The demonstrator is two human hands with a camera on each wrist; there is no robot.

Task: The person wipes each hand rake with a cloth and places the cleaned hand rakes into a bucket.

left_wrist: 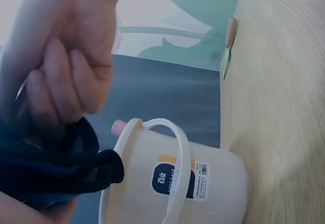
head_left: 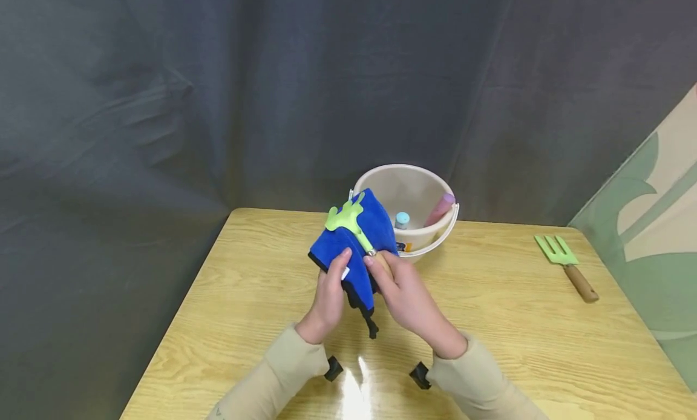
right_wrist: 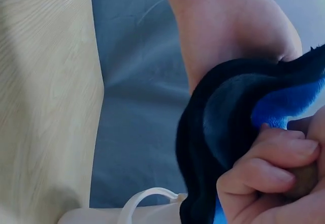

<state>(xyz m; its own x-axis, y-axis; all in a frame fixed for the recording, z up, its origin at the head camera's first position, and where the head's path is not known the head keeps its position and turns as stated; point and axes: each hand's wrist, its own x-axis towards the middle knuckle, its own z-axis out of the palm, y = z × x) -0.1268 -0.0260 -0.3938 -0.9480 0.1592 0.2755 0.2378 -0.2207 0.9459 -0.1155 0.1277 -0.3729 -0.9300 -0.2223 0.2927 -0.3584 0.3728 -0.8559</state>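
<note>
In the head view my right hand point(head_left: 405, 293) grips the pale wooden handle of a small garden rake point(head_left: 345, 217) with a light green, several-pronged head. The rake lies against a blue cloth point(head_left: 376, 217) with black edging. My left hand point(head_left: 329, 296) holds the cloth from the near side, thumb on top. Both hands are raised above the table, just in front of a cream bucket point(head_left: 400, 173). Curled right-hand fingers point(right_wrist: 259, 178) show round the handle's end in the right wrist view. The left wrist view shows the cloth's dark edge point(left_wrist: 96, 170) near the bucket's rim.
Inside the bucket are a blue-capped item point(head_left: 402, 219) and a pink-purple item point(head_left: 440, 209); its white handle point(head_left: 443, 235) hangs at the front. A green garden fork point(head_left: 566, 265) lies at the table's right. Dark curtain point(head_left: 354, 93) hangs behind the wooden table point(head_left: 245, 275).
</note>
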